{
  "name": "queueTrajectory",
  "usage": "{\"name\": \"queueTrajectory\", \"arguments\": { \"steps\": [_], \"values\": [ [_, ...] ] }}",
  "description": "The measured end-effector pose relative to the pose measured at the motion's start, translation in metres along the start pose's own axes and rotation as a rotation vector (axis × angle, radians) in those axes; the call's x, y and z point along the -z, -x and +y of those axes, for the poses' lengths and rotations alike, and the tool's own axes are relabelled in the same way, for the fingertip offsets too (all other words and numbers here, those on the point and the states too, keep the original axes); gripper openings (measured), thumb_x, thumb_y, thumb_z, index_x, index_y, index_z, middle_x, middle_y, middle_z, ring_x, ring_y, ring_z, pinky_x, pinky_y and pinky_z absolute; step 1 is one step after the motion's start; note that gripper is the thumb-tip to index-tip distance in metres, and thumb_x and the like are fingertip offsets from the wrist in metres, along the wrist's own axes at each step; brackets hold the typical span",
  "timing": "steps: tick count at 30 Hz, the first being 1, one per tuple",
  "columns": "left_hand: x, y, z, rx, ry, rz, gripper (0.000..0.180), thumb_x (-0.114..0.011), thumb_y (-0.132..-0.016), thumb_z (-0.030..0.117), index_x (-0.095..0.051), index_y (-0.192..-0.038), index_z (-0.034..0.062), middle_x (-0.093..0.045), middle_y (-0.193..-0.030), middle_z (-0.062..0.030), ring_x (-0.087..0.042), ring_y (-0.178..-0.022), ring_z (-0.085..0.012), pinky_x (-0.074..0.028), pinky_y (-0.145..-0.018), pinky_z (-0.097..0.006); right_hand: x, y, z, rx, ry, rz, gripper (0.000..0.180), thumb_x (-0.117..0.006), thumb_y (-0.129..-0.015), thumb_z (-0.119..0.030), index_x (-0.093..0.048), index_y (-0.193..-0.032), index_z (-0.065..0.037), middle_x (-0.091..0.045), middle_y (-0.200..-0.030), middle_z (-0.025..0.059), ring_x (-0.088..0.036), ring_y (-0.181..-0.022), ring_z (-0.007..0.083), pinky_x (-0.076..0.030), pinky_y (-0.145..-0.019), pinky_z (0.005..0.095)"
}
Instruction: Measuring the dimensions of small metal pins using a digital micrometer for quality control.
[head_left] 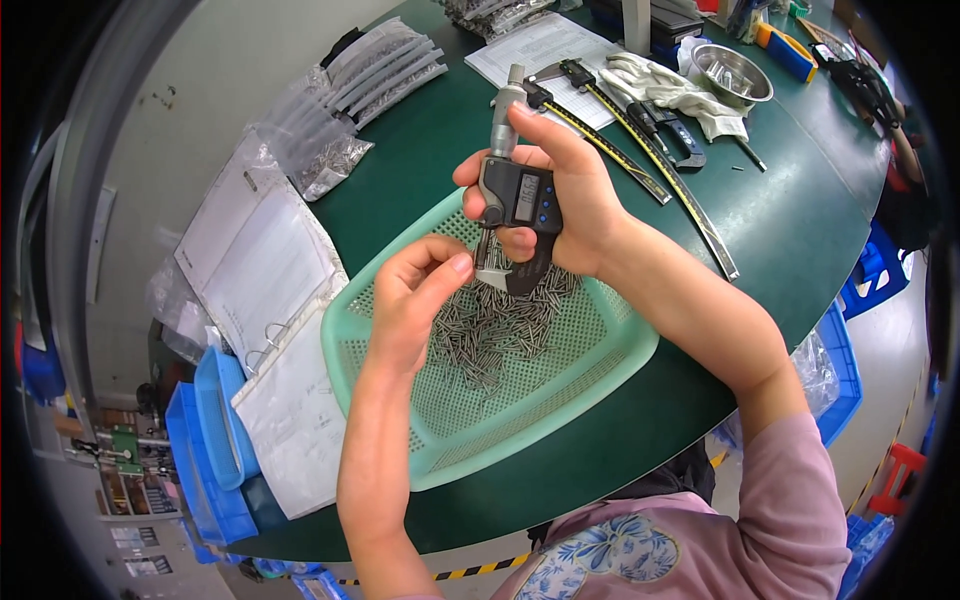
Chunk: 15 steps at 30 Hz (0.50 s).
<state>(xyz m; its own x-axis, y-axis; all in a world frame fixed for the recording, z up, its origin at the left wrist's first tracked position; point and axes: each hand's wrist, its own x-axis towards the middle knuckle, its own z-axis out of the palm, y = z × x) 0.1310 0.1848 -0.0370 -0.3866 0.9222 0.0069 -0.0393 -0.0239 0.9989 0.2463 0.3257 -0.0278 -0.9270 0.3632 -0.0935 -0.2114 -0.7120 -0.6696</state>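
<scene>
My right hand (575,180) is wrapped round a digital micrometer (520,205) with a small screen, blue buttons and a silver thimble pointing up. Its dark frame and jaws hang over a pale green perforated basket (590,375). Thumb and forefinger of my left hand (415,290) are pinched at the micrometer's measuring gap, where a small metal pin (482,250) seems to stand between fingertips and jaws; the fingers partly hide it. Many similar loose metal pins (490,340) lie heaped in the basket below both hands.
Calipers (640,130), white gloves (665,90) and a metal bowl (730,75) lie at the back right of the green table (780,215). An open ring binder (270,270) and blue trays (210,440) are on the left. Bagged parts (350,90) lie at the back left.
</scene>
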Motion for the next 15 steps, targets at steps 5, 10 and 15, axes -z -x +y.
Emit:
{"name": "queueTrajectory", "arguments": {
  "steps": [5, 10, 15],
  "values": [
    [0.014, 0.006, -0.002, -0.031, -0.087, 0.038, 0.012, -0.062, -0.077, 0.013, -0.06, -0.077, 0.0011, -0.054, -0.072, 0.0008, -0.046, -0.066, -0.0057, -0.036, -0.058, -0.021, -0.015, -0.007, 0.004, -0.031, 0.032, -0.014, 0.061, -0.041, -0.082, -0.055, -0.055, -0.095, 0.003, -0.058, -0.067, 0.0072, -0.042, -0.039, 0.0116, -0.033, -0.038, 0.023],
    [0.015, -0.008, -0.016, -0.046, -0.513, 0.19, 0.016, -0.067, -0.064, 0.013, -0.062, -0.075, 0.0023, -0.058, -0.074, -0.0053, -0.055, -0.071, -0.014, -0.043, -0.06, -0.029, -0.003, -0.003, 0.0, 0.034, 0.035, -0.032, 0.059, -0.033, -0.087, -0.048, -0.047, -0.111, 0.004, -0.055, -0.075, 0.0053, -0.04, -0.041, 0.0119, -0.029, -0.041, 0.0248],
    [0.007, -0.002, -0.031, -0.251, -1.137, 0.13, 0.019, -0.065, -0.058, 0.011, -0.066, -0.076, 0.0032, -0.056, -0.083, -0.0125, -0.054, -0.084, -0.0319, -0.046, -0.07, -0.04, 0.021, -0.016, -0.001, 0.021, 0.047, -0.228, 0.057, -0.03, -0.09, -0.046, -0.042, -0.117, 0.002, -0.052, -0.09, 0.0085, -0.04, -0.045, 0.0136, -0.031, -0.043, 0.0256]
  ]
}}
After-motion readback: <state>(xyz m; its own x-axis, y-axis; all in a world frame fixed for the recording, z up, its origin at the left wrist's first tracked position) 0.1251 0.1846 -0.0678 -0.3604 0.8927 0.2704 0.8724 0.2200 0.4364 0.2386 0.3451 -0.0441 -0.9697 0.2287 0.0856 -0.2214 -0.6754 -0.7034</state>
